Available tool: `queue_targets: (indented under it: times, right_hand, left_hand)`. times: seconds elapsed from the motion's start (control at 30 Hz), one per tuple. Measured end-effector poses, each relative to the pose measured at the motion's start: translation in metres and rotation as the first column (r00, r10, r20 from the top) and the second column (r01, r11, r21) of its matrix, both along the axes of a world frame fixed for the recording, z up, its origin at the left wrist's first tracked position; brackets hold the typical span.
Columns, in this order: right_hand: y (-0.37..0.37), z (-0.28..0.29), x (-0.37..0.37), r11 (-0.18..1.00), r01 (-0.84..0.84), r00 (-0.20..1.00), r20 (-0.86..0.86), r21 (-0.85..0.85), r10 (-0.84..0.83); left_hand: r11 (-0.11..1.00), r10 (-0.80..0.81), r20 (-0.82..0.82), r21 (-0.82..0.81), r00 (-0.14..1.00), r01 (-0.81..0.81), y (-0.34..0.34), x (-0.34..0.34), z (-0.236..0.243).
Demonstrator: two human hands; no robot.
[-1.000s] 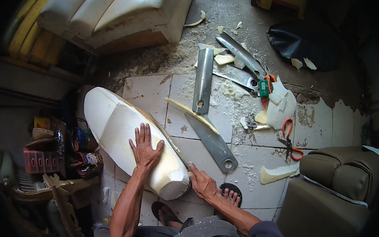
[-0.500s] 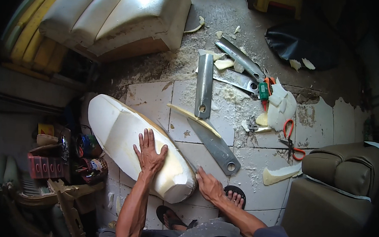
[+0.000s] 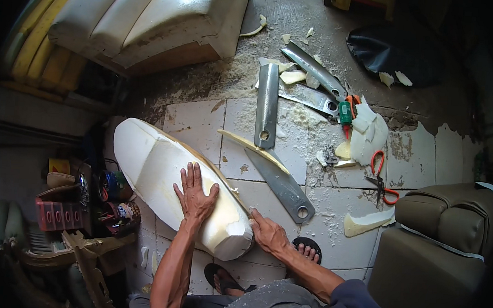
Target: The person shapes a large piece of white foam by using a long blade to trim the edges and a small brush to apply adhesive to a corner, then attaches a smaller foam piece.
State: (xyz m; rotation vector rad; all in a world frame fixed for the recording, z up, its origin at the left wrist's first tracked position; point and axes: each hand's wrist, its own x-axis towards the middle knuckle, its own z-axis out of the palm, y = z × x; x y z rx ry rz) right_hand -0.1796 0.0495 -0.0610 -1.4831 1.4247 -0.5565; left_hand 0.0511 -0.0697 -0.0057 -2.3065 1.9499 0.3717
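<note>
A long white foam seat (image 3: 161, 168), yellowed near its near end, lies slantwise on the floor before me. My left hand (image 3: 196, 199) rests flat on its top, fingers outstretched and holding nothing. Close by the seat's right side, my right hand (image 3: 268, 233) is closed round the near end of a thin blade (image 3: 245, 207). The blade runs along the seat's edge, and most of it is hard to make out against the foam. A small raised curl of foam shows at that edge.
Several wide grey blades with holed ends, one of them (image 3: 266, 107) upright in view, lie on the tiles among foam scraps. Orange-handled scissors (image 3: 380, 182) and a green bottle (image 3: 345, 112) are to the right. A brown padded seat (image 3: 446, 217) and a white one (image 3: 170, 19) stand around.
My right hand has moved slightly left and away from me, bringing the blade against the foam's edge, where a curl now shows. My left hand stays pressed on the seat.
</note>
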Motion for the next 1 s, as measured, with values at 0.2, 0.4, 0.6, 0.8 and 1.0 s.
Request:
queue_targets:
  times: [0.2,0.4,0.6,0.8,1.0]
  right_hand:
    - [0.010,0.013,-0.007,1.000,0.006,0.999,-0.033,-0.010,-0.006]
    - [0.018,0.021,-0.022,1.000,-0.021,0.995,-0.098,0.019,0.023]
    - [0.013,0.033,-0.032,0.984,0.168,0.984,-0.068,0.066,-0.163]
    - [0.027,0.035,-0.075,0.968,0.249,0.968,-0.005,-0.025,-0.249]
    - [0.032,0.047,-0.102,0.939,0.312,0.949,-0.001,-0.146,-0.315]
  left_hand:
    - [0.999,0.023,-0.003,0.029,1.000,-0.022,0.003,0.003,0.004]
    - [0.999,0.037,-0.003,0.024,0.999,-0.037,0.002,0.005,0.003]
    - [0.999,-0.032,0.026,0.033,0.999,0.031,-0.003,-0.006,0.007]
    - [0.864,-0.359,0.136,0.423,0.923,0.274,-0.026,-0.071,0.008]
    - [0.775,-0.530,-0.165,0.305,0.832,0.554,0.015,-0.107,-0.050]
